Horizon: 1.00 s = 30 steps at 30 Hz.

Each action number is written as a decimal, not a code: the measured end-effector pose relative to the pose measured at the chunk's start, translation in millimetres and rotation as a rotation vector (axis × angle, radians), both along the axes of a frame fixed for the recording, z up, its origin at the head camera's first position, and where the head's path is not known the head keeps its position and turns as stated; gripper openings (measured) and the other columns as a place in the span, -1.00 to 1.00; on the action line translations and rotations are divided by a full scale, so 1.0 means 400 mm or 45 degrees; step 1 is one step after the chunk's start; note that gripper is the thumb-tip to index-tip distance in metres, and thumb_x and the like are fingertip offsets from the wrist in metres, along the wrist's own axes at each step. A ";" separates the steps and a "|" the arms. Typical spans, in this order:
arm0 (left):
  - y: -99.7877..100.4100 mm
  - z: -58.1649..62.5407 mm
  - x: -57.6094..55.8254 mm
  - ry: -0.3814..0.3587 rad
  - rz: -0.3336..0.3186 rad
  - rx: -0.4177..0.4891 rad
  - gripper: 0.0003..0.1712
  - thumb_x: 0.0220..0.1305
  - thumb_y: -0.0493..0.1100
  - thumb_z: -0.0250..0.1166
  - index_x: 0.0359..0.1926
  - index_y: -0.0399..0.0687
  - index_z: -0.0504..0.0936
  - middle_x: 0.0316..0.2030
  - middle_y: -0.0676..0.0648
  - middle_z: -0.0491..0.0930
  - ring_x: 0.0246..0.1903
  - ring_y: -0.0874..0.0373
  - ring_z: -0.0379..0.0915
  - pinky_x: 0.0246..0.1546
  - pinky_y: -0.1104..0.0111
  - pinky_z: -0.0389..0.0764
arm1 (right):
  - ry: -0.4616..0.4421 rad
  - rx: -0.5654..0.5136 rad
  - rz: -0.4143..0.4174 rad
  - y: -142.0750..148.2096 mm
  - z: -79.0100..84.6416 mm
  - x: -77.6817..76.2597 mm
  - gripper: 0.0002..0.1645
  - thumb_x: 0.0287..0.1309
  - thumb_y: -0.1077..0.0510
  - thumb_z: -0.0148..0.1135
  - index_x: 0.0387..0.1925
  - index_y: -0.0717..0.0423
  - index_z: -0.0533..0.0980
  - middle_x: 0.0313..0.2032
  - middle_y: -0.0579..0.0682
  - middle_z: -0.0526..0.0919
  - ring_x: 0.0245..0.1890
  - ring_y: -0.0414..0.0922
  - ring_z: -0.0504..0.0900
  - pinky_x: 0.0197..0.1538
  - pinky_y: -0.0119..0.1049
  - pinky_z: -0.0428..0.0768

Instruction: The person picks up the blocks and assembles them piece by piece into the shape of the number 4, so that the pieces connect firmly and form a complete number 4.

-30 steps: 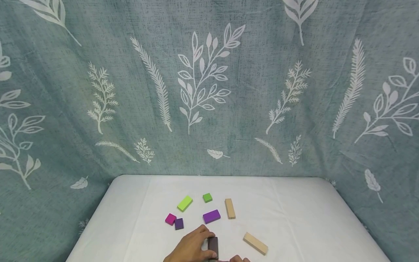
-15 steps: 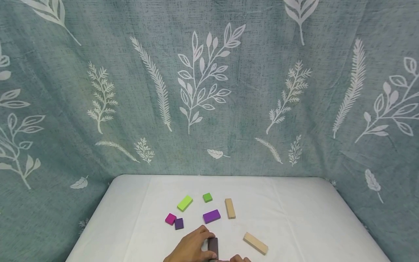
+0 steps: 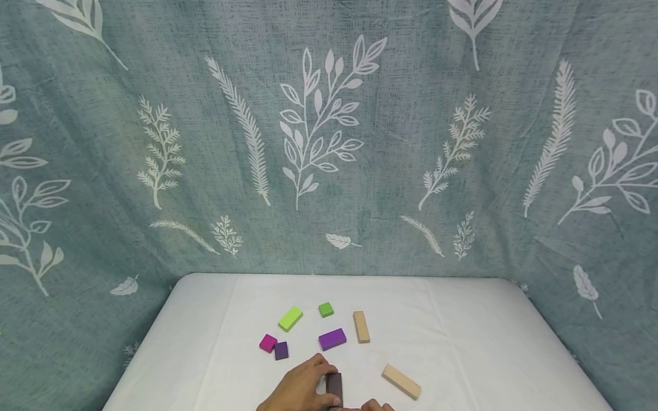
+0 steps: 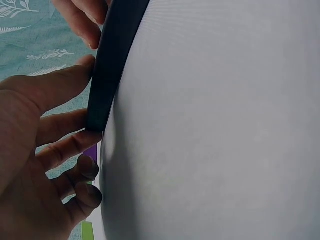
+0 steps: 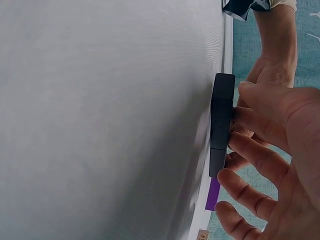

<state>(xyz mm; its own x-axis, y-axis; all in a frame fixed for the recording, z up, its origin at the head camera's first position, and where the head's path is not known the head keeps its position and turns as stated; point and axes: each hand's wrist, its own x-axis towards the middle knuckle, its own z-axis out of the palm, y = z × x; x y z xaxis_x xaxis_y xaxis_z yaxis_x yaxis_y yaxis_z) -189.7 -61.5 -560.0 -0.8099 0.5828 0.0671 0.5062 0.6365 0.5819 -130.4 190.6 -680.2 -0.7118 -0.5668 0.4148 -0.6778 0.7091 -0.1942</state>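
Both hands hold a dark block at the near edge of the white table. The left hand curls its thumb and fingers against one long side; the right hand, mostly cut off by the lower frame edge in the head view, presses its fingers on the other side, as the wrist view shows. The block's underside is hidden, so whether it is lifted cannot be told.

Just right of the hands lies a long tan block. Farther back sit a small dark purple block touching a pink block, then a purple block and a second tan block. Beyond these lie a lime block and a small green block. A leaf-printed curtain closes the background.
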 end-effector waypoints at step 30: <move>-0.007 0.018 0.023 -0.030 0.011 -0.132 -0.22 0.16 0.32 0.42 0.31 0.09 0.54 0.21 0.11 0.47 0.06 0.22 0.41 0.05 0.21 0.57 | 0.212 -0.037 0.035 -0.037 0.132 0.031 -0.52 0.23 -0.30 0.33 0.17 -0.39 0.63 -0.04 -0.50 0.61 -0.24 -0.45 0.40 -0.32 -0.62 0.26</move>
